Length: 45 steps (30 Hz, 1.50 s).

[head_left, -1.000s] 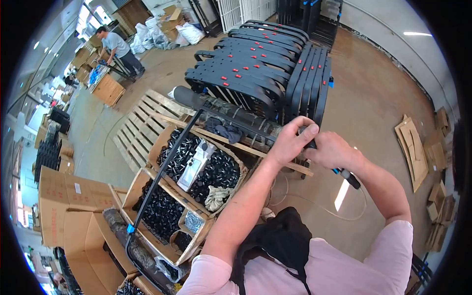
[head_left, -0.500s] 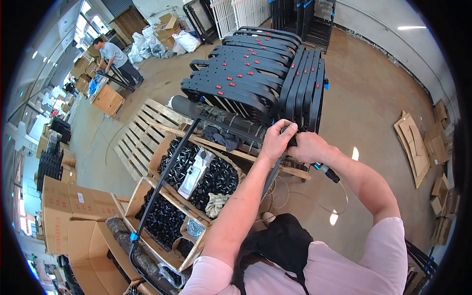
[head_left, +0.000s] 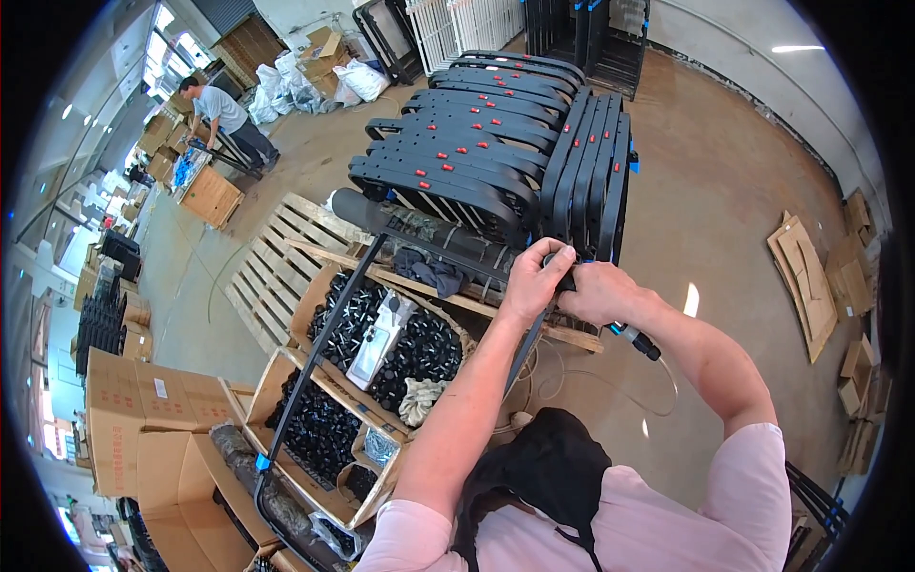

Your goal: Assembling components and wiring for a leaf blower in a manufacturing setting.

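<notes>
My left hand is closed at the far right corner of a black tubular frame, its thumb pressed on a small dark part that I cannot make out. My right hand, right beside it, is wrapped round an air tool. Only the tool's lower end with a blue ring and a black hose fitting shows below the fist; its working tip is hidden between my hands. The frame lies tilted across a parts box and a padded roll, with a blue clip on its near left side.
Stacked black frames with red plugs stand just beyond my hands. A wooden box of black fittings carries a phone in a clear case and a crumpled glove. An air hose loops on the floor. Another person works at far left.
Both hands keep nearly the same hold and place. The view has shifted very slightly; the air tool and its hose have moved a little.
</notes>
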### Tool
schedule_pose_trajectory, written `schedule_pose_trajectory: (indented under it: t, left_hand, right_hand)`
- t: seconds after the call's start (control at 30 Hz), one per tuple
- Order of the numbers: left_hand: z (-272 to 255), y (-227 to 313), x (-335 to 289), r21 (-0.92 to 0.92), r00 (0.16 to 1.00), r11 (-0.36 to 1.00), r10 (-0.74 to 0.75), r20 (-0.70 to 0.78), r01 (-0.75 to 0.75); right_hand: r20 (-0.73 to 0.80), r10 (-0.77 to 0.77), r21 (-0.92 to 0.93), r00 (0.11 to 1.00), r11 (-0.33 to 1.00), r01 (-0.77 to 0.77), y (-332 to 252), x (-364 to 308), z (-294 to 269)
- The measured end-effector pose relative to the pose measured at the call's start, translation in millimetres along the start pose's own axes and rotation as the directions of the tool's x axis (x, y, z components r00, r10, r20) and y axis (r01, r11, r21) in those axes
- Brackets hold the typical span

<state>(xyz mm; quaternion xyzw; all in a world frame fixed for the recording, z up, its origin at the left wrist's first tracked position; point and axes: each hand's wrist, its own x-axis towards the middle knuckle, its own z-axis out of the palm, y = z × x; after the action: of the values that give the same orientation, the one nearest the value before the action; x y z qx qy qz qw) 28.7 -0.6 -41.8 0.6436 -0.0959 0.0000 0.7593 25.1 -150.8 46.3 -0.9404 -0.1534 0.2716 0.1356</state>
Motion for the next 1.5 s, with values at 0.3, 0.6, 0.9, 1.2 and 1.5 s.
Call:
schedule_pose_trajectory:
  t: [0.3,0.6,0.9,1.2,1.5]
  left_hand:
    - [5.6,-5.2,-1.6,-0.043,0.999,0.998,-0.041,-0.009,0.041]
    - [4.2,-23.4,-0.7,0.022,0.997,0.999,-0.034,-0.076,0.035]
    - [5.4,-26.3,0.0,0.009,0.997,0.998,-0.053,-0.052,0.054]
    - [-17.3,-18.5,-12.9,0.155,0.998,0.988,-0.014,-0.063,0.024]
    - [-309.0,-124.2,-193.9,0.768,0.707,0.270,0.302,-0.640,0.580]
  right_hand:
    - [0.004,-0.007,-0.004,1.000,1.000,0.007,2.5,0.4,-0.6]
    - [0.009,0.023,0.068,1.000,0.997,-0.024,6.4,6.9,5.5]
    - [0.120,-0.006,0.103,0.993,0.995,-0.007,7.6,14.5,-1.1]
    - [0.156,0.041,0.130,0.987,0.990,-0.062,1.3,16.3,-5.4]
    - [0.082,0.029,0.137,0.996,0.990,-0.040,0.3,12.4,3.6]
